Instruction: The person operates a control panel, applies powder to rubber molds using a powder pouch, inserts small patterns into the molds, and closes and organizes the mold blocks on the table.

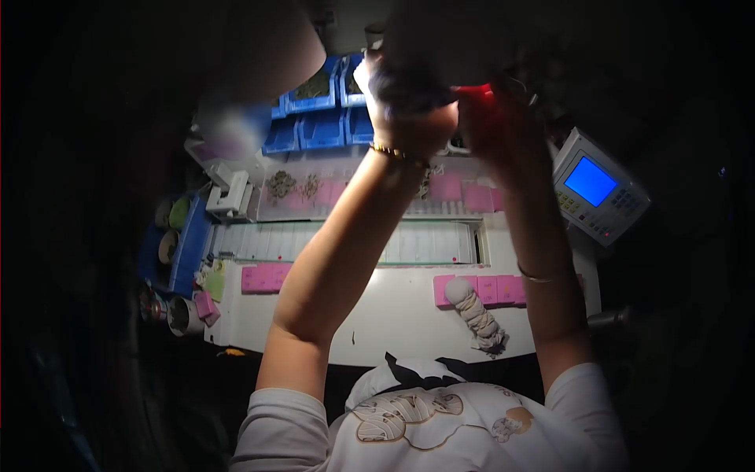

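Both arms reach up and away over the workbench. My left hand (421,130), with a beaded bracelet at the wrist, is brightly lit and closed around something dark and blurred (405,90). What that dark thing is, I cannot make out. Close by on its right, my right hand (499,130) is in deep shadow with a red glow on it. Its fingers do not show clearly. A pale overhead shape partly covers the space above both hands.
Blue bins (321,130) stand behind a clear tray (271,208). A control box with a blue screen (591,181) is at right. Pink blocks (495,289) and a cord-wrapped cloth bundle (478,315) lie in front. A blue crate (189,244) and cup (185,316) stand left.
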Demonstrator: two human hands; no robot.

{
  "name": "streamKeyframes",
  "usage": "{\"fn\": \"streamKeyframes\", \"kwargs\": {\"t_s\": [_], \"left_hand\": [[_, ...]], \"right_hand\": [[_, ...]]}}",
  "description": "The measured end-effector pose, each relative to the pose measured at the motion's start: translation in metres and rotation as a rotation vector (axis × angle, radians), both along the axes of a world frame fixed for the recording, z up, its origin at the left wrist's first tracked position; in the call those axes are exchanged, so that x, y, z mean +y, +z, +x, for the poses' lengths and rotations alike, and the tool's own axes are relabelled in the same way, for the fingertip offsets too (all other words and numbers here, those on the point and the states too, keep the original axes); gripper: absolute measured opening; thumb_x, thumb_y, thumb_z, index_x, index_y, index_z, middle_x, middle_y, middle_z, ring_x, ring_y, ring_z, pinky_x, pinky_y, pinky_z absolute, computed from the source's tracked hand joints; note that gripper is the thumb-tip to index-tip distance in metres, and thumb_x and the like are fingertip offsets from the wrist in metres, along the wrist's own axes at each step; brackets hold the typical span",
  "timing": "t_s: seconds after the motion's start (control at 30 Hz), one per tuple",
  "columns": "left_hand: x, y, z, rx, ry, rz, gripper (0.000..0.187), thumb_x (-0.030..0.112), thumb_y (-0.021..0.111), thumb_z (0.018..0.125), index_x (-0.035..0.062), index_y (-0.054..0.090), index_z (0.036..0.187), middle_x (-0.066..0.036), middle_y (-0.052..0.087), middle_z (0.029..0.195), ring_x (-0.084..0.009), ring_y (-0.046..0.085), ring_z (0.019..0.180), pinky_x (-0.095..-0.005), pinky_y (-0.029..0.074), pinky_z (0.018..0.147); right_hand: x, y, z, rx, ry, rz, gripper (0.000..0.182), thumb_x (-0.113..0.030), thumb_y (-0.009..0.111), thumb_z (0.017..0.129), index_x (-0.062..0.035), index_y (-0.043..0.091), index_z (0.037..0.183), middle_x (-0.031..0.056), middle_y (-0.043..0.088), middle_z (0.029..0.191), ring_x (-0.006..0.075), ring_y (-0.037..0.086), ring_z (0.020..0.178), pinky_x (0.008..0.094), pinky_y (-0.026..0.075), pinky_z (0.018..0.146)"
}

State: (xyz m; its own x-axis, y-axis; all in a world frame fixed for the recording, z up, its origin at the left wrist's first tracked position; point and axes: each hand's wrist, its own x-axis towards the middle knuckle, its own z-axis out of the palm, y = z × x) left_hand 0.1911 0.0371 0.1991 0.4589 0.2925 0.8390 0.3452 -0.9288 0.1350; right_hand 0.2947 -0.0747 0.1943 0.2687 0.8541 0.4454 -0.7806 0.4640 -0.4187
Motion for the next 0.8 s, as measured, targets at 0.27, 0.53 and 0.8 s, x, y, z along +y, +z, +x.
{"fn": "streamKeyframes", "kwargs": {"t_s": [0.27, 0.53, 0.8], "left_hand": [[0.014, 0.009, 0.008, -0.535, -1.799, -1.748, 0.038, 0.034, 0.049, 0.099, 0.0039, 0.057, 0.12, -0.008, 0.065, 0.115, -0.0173, 0.062, 0.1, -0.0304, 0.052, 0.088], [0.07, -0.036, 0.029, -0.186, -1.73, -1.34, 0.037, 0.029, 0.056, 0.095, 0.0024, 0.055, 0.121, -0.008, 0.063, 0.116, -0.0173, 0.06, 0.102, -0.0282, 0.051, 0.088], [0.032, 0.01, -0.062, 0.335, -0.834, -1.639, 0.037, 0.019, 0.07, 0.089, 0.0037, 0.058, 0.12, -0.005, 0.06, 0.118, -0.0153, 0.059, 0.108, -0.0302, 0.047, 0.095]], "right_hand": [[0.0, 0.017, -0.025, -0.092, -0.197, 0.063, 0.005, -0.008, 0.06, 0.096, -0.0086, 0.059, 0.101, 0.0078, 0.063, 0.106, 0.02, 0.067, 0.097, 0.0363, 0.063, 0.082], [0.01, 0.021, -0.038, 0.053, -0.249, -0.153, 0.016, -0.013, 0.064, 0.094, -0.0142, 0.053, 0.106, 0.0059, 0.064, 0.095, 0.0179, 0.07, 0.089, 0.0328, 0.064, 0.077], [-0.001, 0.023, -0.036, -0.024, -0.33, -0.294, 0.024, -0.023, 0.068, 0.093, -0.0076, 0.061, 0.11, 0.0061, 0.067, 0.102, 0.0168, 0.067, 0.097, 0.0315, 0.055, 0.084]]}}
